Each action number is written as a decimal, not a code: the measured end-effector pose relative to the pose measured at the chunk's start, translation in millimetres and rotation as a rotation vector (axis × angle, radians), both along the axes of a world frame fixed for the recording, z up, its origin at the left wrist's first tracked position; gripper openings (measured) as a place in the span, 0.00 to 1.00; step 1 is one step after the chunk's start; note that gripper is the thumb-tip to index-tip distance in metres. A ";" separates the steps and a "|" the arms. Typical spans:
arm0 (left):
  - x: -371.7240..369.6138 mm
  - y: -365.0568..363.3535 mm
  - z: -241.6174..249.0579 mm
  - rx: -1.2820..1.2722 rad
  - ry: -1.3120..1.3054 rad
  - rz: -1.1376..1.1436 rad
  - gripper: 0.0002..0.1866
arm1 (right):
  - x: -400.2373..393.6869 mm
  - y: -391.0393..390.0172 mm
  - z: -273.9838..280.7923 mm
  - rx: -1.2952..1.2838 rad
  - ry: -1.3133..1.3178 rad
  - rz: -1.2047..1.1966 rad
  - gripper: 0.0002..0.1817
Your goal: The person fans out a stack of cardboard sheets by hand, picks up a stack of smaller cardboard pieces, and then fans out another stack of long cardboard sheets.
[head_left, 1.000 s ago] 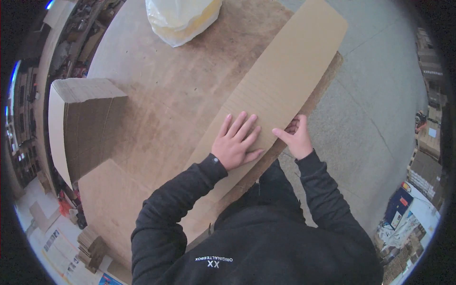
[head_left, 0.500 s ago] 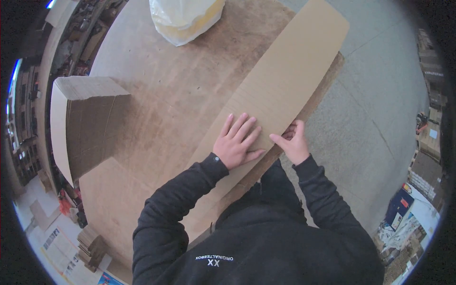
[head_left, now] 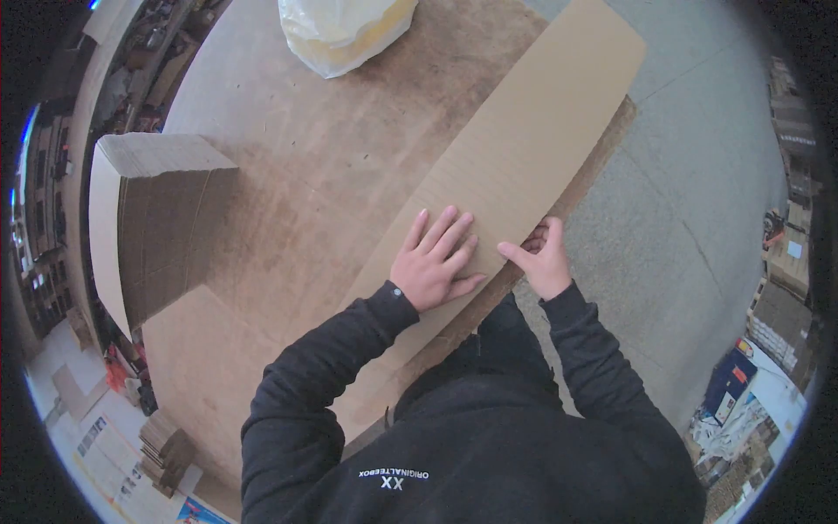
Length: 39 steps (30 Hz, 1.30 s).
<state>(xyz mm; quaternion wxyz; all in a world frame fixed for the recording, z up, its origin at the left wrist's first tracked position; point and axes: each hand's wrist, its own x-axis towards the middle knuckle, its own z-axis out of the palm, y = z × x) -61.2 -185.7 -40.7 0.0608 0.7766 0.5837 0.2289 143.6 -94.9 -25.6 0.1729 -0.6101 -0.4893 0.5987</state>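
Two hands on one long cardboard strip [head_left: 515, 148] lying slantwise across worn table [head_left: 305, 175]. Left hand [head_left: 434, 262] flat, fingers spread, pressing down on strip's near part. Right hand [head_left: 543, 259] just beside, fingers curled around strip's edge, thumb on top. Beyond left hand: cardboard stack [head_left: 153, 227], plastic bag [head_left: 345, 31].

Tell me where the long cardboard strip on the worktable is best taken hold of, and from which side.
Probably at its near long edge, coming from the table's right side. The cardboard strip lies flat on the table, so its face gives no hold, but that edge overhangs the rim. There the right hand curls its fingers at the edge, while the left hand presses flat on top.
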 end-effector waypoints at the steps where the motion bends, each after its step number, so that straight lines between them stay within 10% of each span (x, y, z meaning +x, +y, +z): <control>1: -0.3 -0.1 0.2 -0.002 -0.001 -0.001 0.28 | -0.3 0.5 0.9 -0.006 -0.005 0.004 0.36; 39: -4.9 -9.1 -0.5 0.023 -0.038 -0.021 0.26 | -2.5 -14.3 5.3 -0.001 -0.030 0.024 0.42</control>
